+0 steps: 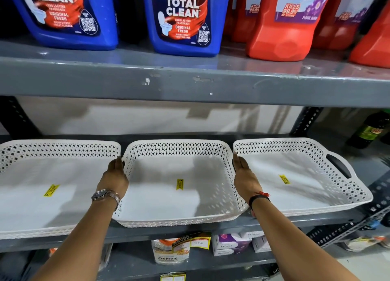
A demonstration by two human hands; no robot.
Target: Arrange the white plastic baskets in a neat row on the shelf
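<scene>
Three white perforated plastic baskets stand side by side on the grey middle shelf. The left basket reaches the frame's left edge. The middle basket sits between my hands. My left hand lies flat against its left wall, fingers straight and together, a watch on the wrist. Flat against its right wall is my right hand, wedged between it and the right basket. Each basket has a yellow price sticker on its floor. The right basket shows a dark handle slot.
Blue toilet-cleaner bottles and red bottles stand on the upper shelf. A dark bottle stands at the right on the basket shelf. Below are a jar and small boxes.
</scene>
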